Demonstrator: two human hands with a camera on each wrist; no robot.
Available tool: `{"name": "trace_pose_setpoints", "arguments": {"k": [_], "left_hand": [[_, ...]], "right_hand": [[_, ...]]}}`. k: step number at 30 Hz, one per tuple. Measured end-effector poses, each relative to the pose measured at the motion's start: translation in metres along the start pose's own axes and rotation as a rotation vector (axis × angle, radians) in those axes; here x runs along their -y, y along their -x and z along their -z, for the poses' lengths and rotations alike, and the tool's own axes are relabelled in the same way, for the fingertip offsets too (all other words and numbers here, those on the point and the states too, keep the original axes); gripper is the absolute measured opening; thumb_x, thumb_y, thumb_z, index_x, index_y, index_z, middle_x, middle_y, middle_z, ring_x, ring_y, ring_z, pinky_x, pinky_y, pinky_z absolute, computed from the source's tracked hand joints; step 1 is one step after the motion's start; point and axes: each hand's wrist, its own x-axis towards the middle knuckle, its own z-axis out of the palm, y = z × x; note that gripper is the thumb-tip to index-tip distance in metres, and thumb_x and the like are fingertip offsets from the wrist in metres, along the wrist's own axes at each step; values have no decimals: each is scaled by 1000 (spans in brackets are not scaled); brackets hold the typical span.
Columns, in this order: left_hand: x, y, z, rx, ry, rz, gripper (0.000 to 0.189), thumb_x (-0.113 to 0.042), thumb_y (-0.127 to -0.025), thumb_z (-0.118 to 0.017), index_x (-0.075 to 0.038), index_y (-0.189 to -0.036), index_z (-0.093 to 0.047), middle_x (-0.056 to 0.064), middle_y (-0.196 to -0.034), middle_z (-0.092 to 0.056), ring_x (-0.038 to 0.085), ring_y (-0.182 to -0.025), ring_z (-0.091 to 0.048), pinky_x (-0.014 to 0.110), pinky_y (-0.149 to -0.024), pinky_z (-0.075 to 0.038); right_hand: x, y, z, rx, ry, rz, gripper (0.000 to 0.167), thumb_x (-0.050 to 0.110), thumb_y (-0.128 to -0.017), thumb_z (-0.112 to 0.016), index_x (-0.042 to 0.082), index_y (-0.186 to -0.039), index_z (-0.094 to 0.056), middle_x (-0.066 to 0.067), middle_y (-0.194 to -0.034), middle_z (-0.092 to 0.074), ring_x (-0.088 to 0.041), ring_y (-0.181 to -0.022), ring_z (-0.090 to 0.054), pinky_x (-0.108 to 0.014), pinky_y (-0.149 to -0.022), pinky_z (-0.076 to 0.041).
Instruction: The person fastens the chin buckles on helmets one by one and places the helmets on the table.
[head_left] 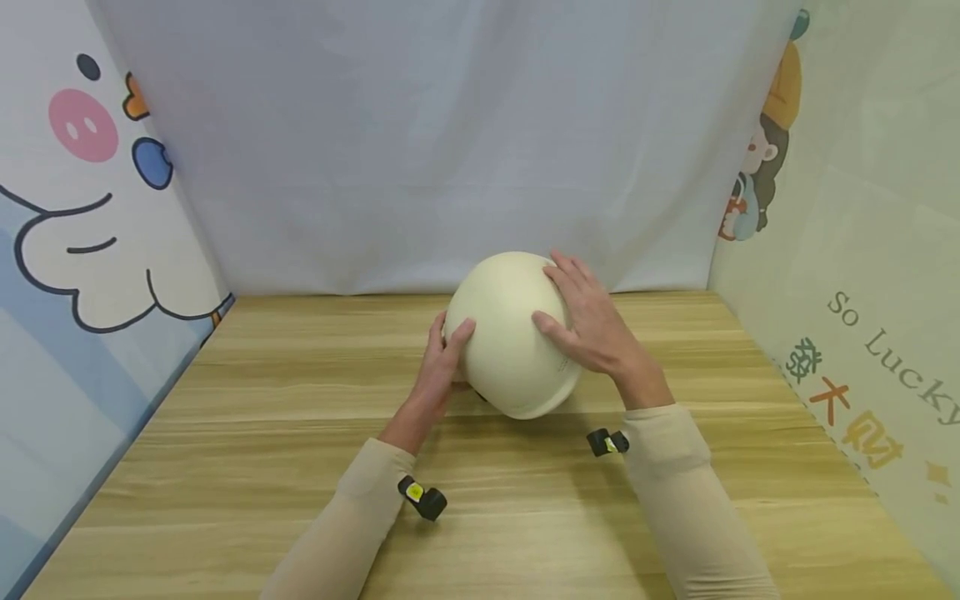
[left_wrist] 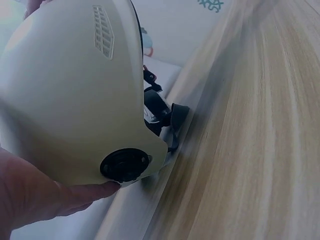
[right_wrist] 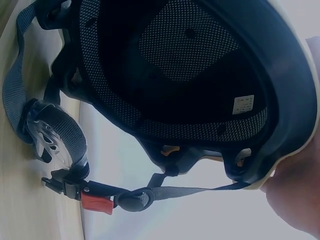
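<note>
A cream helmet [head_left: 513,333] is held tilted above the table, its rounded shell toward the head camera. My left hand [head_left: 435,367] grips its left side, thumb on the shell. In the left wrist view, fingers [left_wrist: 90,196] lie along the lower edge beside a round black fitting [left_wrist: 125,164]. My right hand [head_left: 592,327] holds the upper right side, thumb and fingers spread round the curve. The right wrist view looks into the dark padded inside [right_wrist: 190,50]. Black chin straps [right_wrist: 60,130] with a red buckle tab [right_wrist: 97,203] hang from the rim.
The wood-grain table [head_left: 300,467] runs back to a pale curtain [head_left: 420,150]. Printed cartoon panels [head_left: 67,208] stand along the left side, and a panel with lettering [head_left: 862,333] borders the right. A small black wrist camera [head_left: 423,498] sits by each sleeve.
</note>
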Motion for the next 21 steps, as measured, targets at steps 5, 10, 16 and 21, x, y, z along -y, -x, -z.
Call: {"name": "trace_pose_setpoints", "arguments": {"k": [5,10,16,21], "left_hand": [[-1,0,-1,17,0,-5,79,-56,-80,-63,-36,-144,-19,10,-139,-28,37,-115,-44,61,-79,-42],[-2,2,-3,15,6,1,83,-53,-81,-63,-26,-145,-16,12,-139,-29,36,-115,-44,58,-81,-43],[-1,4,-5,2,2,0,82,-53,-81,-64,-22,-143,-19,13,-135,-33,34,-113,-47,53,-82,-45],[-1,3,-5,26,13,-8,81,-51,-81,-64,-23,-143,-19,16,-136,-34,35,-113,-48,53,-83,-44]], "right_hand": [[0,1,0,5,20,9,65,48,-90,-44,9,-142,-36,-13,-146,-31,-34,-132,-24,-58,-102,-18],[-2,2,-1,-5,51,22,64,51,-90,-44,17,-144,-35,-12,-145,-32,-32,-127,-29,-58,-97,-24],[-1,2,-2,0,74,4,69,54,-89,-46,18,-146,-32,-12,-144,-32,-33,-126,-30,-58,-95,-26],[-1,3,-1,0,58,-28,68,56,-88,-46,20,-145,-34,-13,-144,-31,-35,-126,-30,-59,-94,-26]]}}
